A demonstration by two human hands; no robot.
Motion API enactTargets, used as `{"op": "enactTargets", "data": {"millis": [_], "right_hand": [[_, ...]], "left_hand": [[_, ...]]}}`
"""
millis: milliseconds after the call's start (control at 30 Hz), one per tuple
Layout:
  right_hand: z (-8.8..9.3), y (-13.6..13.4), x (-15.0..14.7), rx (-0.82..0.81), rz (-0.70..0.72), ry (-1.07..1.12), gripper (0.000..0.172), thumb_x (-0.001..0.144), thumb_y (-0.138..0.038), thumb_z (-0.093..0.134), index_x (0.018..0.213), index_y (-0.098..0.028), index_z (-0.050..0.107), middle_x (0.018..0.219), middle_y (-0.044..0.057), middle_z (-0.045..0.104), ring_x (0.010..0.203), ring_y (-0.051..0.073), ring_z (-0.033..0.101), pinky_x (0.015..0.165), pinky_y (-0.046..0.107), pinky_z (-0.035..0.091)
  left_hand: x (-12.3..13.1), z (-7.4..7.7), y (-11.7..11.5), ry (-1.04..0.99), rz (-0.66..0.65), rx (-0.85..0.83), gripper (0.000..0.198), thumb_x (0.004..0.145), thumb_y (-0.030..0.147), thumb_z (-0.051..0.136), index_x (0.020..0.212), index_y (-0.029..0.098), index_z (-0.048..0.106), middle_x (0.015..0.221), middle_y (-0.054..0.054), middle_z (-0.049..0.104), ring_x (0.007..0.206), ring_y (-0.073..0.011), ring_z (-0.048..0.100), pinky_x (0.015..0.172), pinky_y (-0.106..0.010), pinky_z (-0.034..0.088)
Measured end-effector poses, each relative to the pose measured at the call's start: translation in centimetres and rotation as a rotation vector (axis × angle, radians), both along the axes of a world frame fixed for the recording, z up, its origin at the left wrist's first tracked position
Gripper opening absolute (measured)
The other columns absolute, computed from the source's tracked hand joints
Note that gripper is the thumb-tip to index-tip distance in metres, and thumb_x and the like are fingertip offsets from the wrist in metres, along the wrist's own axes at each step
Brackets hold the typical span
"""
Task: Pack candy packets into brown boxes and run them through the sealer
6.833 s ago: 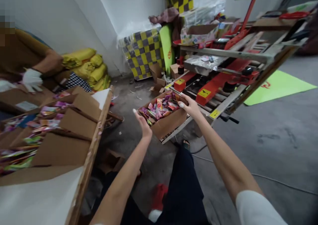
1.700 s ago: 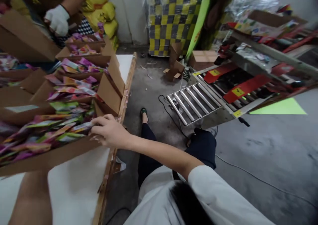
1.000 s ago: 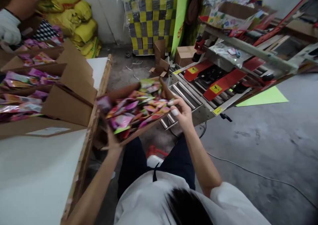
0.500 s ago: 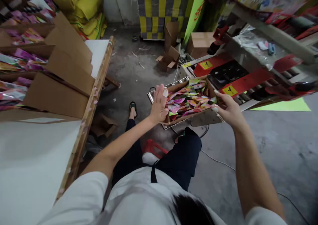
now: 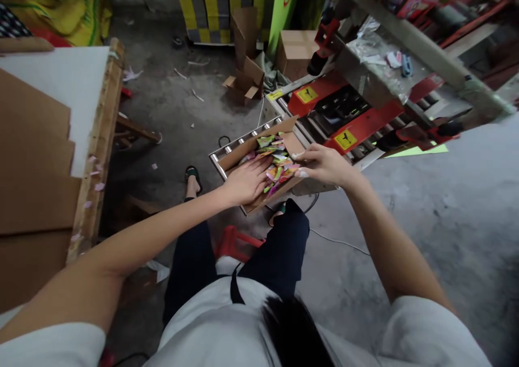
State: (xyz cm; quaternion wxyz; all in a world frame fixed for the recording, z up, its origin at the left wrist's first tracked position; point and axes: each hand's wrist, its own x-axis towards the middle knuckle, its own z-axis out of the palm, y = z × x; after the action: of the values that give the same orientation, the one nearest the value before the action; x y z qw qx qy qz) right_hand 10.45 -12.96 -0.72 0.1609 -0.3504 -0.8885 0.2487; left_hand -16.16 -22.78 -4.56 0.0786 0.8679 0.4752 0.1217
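Note:
An opened cardboard box [image 5: 295, 143], filled with small colourful packets [image 5: 277, 161], sits at the near end of a roller conveyor [image 5: 219, 165]. My left hand [image 5: 248, 181] lies flat on the packets inside it, fingers stretched out. At the box's right end, my right hand [image 5: 324, 164] has its fingers and thumb at the cardboard edge, gripping it. White wraps cover some of its fingertips. The undersides of both hands are hidden.
Beyond the box stands a sealing machine with red side guides [image 5: 344, 134]. A white table with a wooden edge [image 5: 101, 124] is on my left, bearing cardboard boxes [image 5: 34, 156]. A red stool [image 5: 235, 242] is under me; cartons [image 5: 298, 51] stand behind the conveyor.
My left hand has gone from raised at the box's left end to flat on the packets. The right hand stays at the right end. My view has swung to the right.

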Motion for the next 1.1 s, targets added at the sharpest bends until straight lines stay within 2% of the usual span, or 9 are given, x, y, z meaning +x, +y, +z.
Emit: {"op": "enactTargets", "data": {"millis": [233,400,500,633,733,833,900,967,1100], "right_hand": [[-1.6,1.3,-4.1,-0.013,-0.282,-0.172,0.045,0.077,-0.06,0.078,0.091,-0.018,0.07,0.093,0.007,0.067,0.083,0.02,0.06,0.07,0.028,0.042],[-2.0,-1.2,-4.6,0.041,-0.481,-0.181,0.052,0.083,-0.056,0.073,0.116,-0.017,0.067,0.128,0.019,0.062,0.117,0.035,0.059,0.094,0.045,0.048],[-2.7,-4.3,-5.5,0.215,-0.681,0.03,0.069,0.094,-0.049,0.058,0.15,-0.011,0.043,0.161,0.027,0.032,0.149,0.039,0.032,0.114,0.057,0.036],[-3.8,-6.4,-8.0,0.136,-0.476,0.08,0.061,0.103,-0.037,0.028,0.158,-0.012,0.033,0.168,0.018,0.027,0.158,0.032,0.019,0.124,0.056,0.025],[-3.6,-6.3,-9.1,0.054,-0.349,0.005,0.06,0.103,-0.033,0.025,0.159,-0.014,0.035,0.166,0.013,0.034,0.157,0.031,0.022,0.125,0.058,0.022],[-3.0,-6.4,-9.6,0.063,-0.334,-0.088,0.061,0.103,-0.033,0.031,0.162,-0.014,0.03,0.168,0.012,0.029,0.159,0.03,0.019,0.126,0.059,0.02],[-2.7,-6.8,-10.0,0.086,-0.335,-0.155,0.062,0.103,-0.032,0.035,0.162,-0.014,0.029,0.169,0.012,0.026,0.159,0.031,0.02,0.127,0.059,0.019],[-2.6,-7.3,-10.6,0.124,-0.333,-0.214,0.06,0.102,-0.029,0.037,0.16,-0.013,0.034,0.169,0.013,0.027,0.158,0.032,0.022,0.127,0.06,0.018],[-3.3,-7.4,-11.6,0.146,-0.306,-0.304,0.058,0.098,-0.021,0.04,0.155,-0.008,0.041,0.167,0.017,0.03,0.156,0.036,0.025,0.126,0.063,0.016]], "left_hand": [[-1.4,1.4,0.3,-0.66,0.138,-0.246,0.05,0.099,0.047,0.051,0.139,0.017,0.058,0.144,-0.014,0.062,0.135,-0.0277,0.058,0.117,-0.044,0.045],[1.0,1.0,-0.4,-0.477,0.221,-0.147,0.066,0.08,0.041,0.079,0.135,0.014,0.057,0.144,-0.02,0.058,0.139,-0.0345,0.053,0.119,-0.051,0.04],[3.8,-0.3,-0.5,-0.474,0.36,-0.103,0.053,0.085,0.034,0.072,0.131,0.011,0.059,0.138,-0.021,0.061,0.134,-0.0347,0.056,0.116,-0.052,0.043],[7.8,-1.3,-2.0,-0.614,0.485,-0.015,0.046,0.093,0.02,0.053,0.137,0.006,0.052,0.141,-0.026,0.058,0.138,-0.0341,0.052,0.119,-0.054,0.04],[7.6,1.2,-5.1,-0.641,0.392,0.045,0.047,0.094,0.021,0.051,0.139,0.006,0.052,0.144,-0.026,0.055,0.14,-0.0327,0.051,0.12,-0.052,0.04],[3.2,5.6,-6.8,-0.625,0.274,0.303,0.042,0.097,0.032,0.057,0.137,0.019,0.058,0.15,-0.016,0.052,0.144,-0.029,0.048,0.124,-0.048,0.036],[-0.5,7.4,-5.1,-0.673,0.288,0.41,0.041,0.099,0.041,0.055,0.137,0.024,0.058,0.149,-0.012,0.054,0.144,-0.0267,0.047,0.125,-0.047,0.034],[-3.2,7.0,-1.1,-0.774,0.359,0.341,0.049,0.101,0.054,0.048,0.138,0.023,0.057,0.145,-0.012,0.058,0.141,-0.0262,0.051,0.124,-0.047,0.036],[-3.2,1.2,6.9,-0.897,0.388,-0.173,0.065,0.1,0.069,0.033,0.12,0.02,0.07,0.12,-0.01,0.073,0.126,-0.0296,0.064,0.113,-0.053,0.048]]}}
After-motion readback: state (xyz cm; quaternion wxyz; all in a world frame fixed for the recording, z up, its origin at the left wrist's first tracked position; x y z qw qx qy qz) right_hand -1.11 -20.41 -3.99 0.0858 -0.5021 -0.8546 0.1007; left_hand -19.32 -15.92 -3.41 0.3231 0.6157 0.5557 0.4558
